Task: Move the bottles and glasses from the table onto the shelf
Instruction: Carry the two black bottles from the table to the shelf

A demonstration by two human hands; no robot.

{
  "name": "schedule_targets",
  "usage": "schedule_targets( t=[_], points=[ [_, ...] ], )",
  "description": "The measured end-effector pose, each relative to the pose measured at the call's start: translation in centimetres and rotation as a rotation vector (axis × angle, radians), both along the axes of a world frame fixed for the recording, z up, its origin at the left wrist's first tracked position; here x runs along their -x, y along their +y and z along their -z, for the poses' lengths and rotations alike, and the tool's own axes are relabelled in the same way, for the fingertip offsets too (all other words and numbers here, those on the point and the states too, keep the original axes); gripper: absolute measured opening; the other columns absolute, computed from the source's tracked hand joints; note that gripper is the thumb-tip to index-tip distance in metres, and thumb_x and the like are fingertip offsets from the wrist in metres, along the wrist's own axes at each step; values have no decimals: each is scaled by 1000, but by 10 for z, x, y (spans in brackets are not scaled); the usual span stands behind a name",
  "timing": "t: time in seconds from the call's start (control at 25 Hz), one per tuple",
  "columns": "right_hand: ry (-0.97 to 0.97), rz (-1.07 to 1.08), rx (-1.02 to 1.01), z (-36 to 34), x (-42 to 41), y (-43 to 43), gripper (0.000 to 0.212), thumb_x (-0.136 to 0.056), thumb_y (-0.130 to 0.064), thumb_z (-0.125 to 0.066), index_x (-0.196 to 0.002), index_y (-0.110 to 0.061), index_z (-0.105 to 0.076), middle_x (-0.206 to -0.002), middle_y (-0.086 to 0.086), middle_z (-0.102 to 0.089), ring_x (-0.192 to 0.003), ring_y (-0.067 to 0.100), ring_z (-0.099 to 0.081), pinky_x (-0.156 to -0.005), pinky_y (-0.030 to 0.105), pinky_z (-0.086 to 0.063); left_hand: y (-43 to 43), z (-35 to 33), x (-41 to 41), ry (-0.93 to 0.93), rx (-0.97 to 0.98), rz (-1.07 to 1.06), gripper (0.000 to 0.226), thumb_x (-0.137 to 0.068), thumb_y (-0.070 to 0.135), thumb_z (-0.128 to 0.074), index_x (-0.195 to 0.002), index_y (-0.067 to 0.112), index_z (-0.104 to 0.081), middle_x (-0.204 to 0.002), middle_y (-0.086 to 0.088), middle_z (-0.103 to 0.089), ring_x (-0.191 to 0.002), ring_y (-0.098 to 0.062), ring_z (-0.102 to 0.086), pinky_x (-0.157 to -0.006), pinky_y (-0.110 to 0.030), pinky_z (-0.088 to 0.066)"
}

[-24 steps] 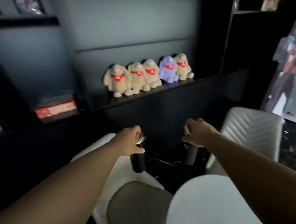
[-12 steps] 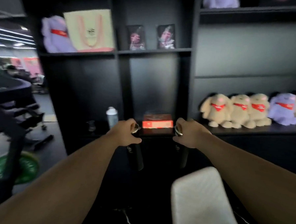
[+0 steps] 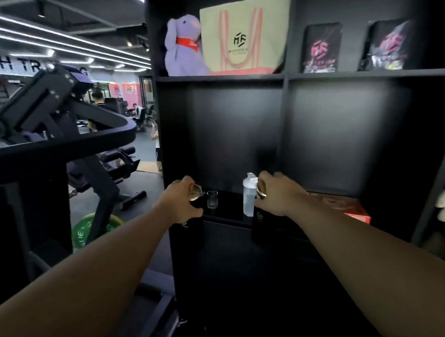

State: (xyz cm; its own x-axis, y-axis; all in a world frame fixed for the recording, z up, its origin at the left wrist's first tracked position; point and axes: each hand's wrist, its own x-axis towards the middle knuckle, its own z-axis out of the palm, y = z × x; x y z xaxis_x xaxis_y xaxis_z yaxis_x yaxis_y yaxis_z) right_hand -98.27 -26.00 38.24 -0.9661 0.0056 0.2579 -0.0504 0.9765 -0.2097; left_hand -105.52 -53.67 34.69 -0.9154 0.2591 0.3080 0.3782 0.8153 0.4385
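My left hand (image 3: 182, 202) grips the top of a black bottle (image 3: 192, 233) with a metal cap, held just in front of the black shelf (image 3: 226, 217). My right hand (image 3: 279, 194) holds a second black bottle (image 3: 259, 229) by its top, close to the shelf's front edge. Both bottles hang below the shelf board's level. On the shelf stand a small clear glass (image 3: 211, 199) and a white translucent shaker bottle (image 3: 249, 195), between my two hands.
A red box (image 3: 353, 210) lies on the shelf at the right. Above, a purple plush (image 3: 182, 46), a cream tote bag (image 3: 242, 35) and dark packets (image 3: 320, 48). Black gym machine (image 3: 51, 123) and a green weight plate (image 3: 92, 229) at the left.
The view has swung left from the row of plush toys to the shelf unit. Both hands carried the black bottles closer to the shelf with the glass and shaker.
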Motion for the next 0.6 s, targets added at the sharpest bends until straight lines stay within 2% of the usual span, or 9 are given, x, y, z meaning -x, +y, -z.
schedule_targets(
  t=[0.12,0.24,0.36,0.44,0.6],
  points=[
    [-3,-37,-15,10,82,-11,53,-83,-45,-74,-123,-24,-47,-115,6,-50,-96,30,-60,-81,45,-57,-16,9,67,-12,-5,-83,71,-71,30,-87,-130,18,-49,-116,-9,-55,-98,-29,-60,-78,-35,-50],
    [-23,-61,-16,27,169,-11,53,-83,-47,-75,-123,-26,-47,-116,5,-50,-95,29,-61,-81,46,-58,-12,15,139,3,27,-128,73,-75,30,-86,-136,16,-47,-123,-13,-54,-105,-32,-60,-89,-44,-54],
    [-59,-70,-18,40,258,-7,52,-84,-46,-75,-123,-25,-47,-120,8,-51,-100,32,-62,-87,50,-56,5,20,217,-13,26,-169,80,-77,30,-85,-143,15,-43,-131,-14,-52,-109,-34,-62,-90,-44,-56],
    [-83,-82,-23,47,309,-6,51,-85,-44,-75,-124,-23,-48,-124,12,-51,-103,34,-62,-89,48,-55,15,22,265,-25,22,-173,87,-76,29,-86,-148,16,-38,-136,-13,-50,-113,-34,-62,-91,-44,-57],
    [-136,-80,-36,63,393,-6,54,-88,-41,-74,-130,-20,-47,-130,15,-49,-109,37,-62,-88,45,-55,27,31,359,-44,24,-220,81,-73,30,-87,-139,19,-40,-132,-7,-49,-106,-33,-65,-75,-40,-59]
  ],
)
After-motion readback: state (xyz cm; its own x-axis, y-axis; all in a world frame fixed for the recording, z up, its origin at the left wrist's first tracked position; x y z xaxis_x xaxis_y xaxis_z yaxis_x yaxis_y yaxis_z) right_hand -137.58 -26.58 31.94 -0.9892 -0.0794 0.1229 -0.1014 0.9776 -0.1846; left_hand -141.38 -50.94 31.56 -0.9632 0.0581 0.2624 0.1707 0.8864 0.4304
